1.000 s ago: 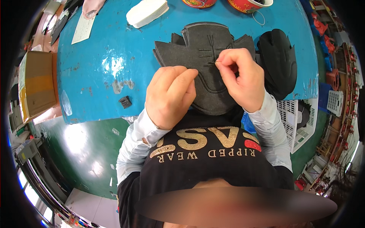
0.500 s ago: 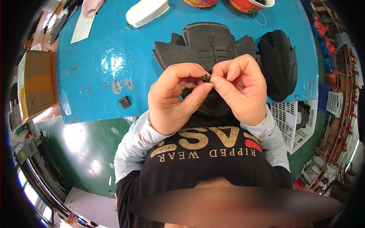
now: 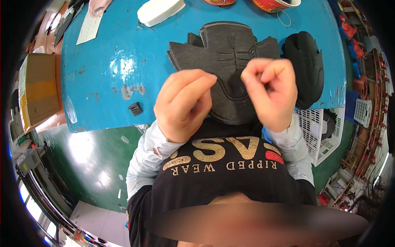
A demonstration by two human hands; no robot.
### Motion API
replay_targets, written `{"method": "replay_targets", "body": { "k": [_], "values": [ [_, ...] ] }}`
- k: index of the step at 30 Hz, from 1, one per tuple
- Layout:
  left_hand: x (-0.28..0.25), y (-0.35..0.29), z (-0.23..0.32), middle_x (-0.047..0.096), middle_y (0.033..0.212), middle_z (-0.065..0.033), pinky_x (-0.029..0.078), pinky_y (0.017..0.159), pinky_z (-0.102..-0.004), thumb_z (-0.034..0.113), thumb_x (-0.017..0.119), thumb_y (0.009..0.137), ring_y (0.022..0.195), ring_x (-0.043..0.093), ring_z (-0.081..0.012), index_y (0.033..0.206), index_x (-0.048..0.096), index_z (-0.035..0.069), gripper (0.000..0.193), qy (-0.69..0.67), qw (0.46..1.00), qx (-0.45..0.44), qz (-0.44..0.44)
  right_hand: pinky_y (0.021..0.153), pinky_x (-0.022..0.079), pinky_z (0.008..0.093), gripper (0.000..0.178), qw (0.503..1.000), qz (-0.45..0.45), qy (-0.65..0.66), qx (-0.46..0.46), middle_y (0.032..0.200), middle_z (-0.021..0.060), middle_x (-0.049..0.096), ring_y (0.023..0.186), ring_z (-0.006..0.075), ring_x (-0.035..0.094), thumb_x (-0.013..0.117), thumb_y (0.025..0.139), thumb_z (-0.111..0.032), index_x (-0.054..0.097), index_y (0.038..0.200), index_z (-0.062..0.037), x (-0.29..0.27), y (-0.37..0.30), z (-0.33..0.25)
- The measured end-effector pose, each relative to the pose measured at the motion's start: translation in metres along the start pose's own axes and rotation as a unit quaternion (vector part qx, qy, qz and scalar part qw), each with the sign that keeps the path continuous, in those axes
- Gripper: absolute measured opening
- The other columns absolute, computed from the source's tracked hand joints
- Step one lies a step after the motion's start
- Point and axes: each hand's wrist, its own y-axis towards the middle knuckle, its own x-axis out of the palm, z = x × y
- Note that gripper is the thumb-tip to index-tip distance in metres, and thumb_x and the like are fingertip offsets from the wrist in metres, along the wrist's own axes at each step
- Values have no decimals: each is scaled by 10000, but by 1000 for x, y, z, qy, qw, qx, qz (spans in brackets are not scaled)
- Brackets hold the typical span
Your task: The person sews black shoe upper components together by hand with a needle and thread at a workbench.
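My left hand (image 3: 181, 107) and my right hand (image 3: 273, 92) hover apart over the near part of a stack of dark grey shoe-upper pieces (image 3: 224, 47), whose top piece has stitched lines and a curved seam. On the left hand, thumb and fingers are pinched together; whatever they hold is hidden. The right hand's fingers are curled in, slightly blurred, and their contents cannot be made out. A second stack of black shaped pieces (image 3: 305, 68) lies right of the right hand. Left of my left hand, a small bundle of black strips (image 3: 135, 108) rests on the blue table (image 3: 103, 86).
A white stack of pads (image 3: 160, 12) and red patterned bowls (image 3: 271, 5) stand along the far side, with a paper sheet (image 3: 88, 29) at far left. A cardboard box (image 3: 39, 90) stands beyond the table's left edge. White plastic crates (image 3: 314, 131) sit below its right corner.
My hands, which met at the fingertips around a small dark piece, have moved apart, left hand leftward and right hand rightward. The small piece no longer shows, and more of the upper is uncovered.
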Motion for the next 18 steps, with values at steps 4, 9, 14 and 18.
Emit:
{"method": "replay_targets", "body": {
  "k": [4, 9, 14, 18],
  "values": [
    [2, 2, -7, 656, 954, -111, 544, 740, -378, -114, 690, 643, 864, 646, -309, 993, 676, 11, 372, 147, 983, 100, -42, 636, 519, 294, 227, 968, -37, -224, -105, 840, 78, 641, 713, 204, 642, 672, 811, 89, 517, 906, -46, -7, 18, 12],
    [3, 4, -4, 679, 967, -127, 533, 729, -368, -115, 687, 671, 862, 660, -293, 971, 689, 5, 324, 166, 981, 81, -64, 629, 530, 359, 228, 937, -59, -291, -185, 821, 79, 621, 714, 293, 643, 674, 747, 72, 539, 885, -49, -5, 21, 21],
    [6, 12, 3, 666, 965, -118, 523, 741, -374, -97, 682, 680, 847, 641, -301, 1041, 682, 19, 379, 192, 976, 55, -88, 602, 525, 364, 220, 924, -78, -309, -212, 802, 76, 621, 694, 290, 639, 662, 730, 65, 548, 879, -48, -6, 24, 22],
    [8, 19, 5, 645, 961, -95, 519, 746, -370, -81, 681, 681, 859, 621, -289, 1083, 678, 22, 415, 227, 964, 53, -126, 598, 528, 366, 194, 917, -70, -317, -231, 800, 77, 627, 693, 290, 641, 657, 741, 42, 559, 886, -44, -3, 26, 24]
  ]
}}
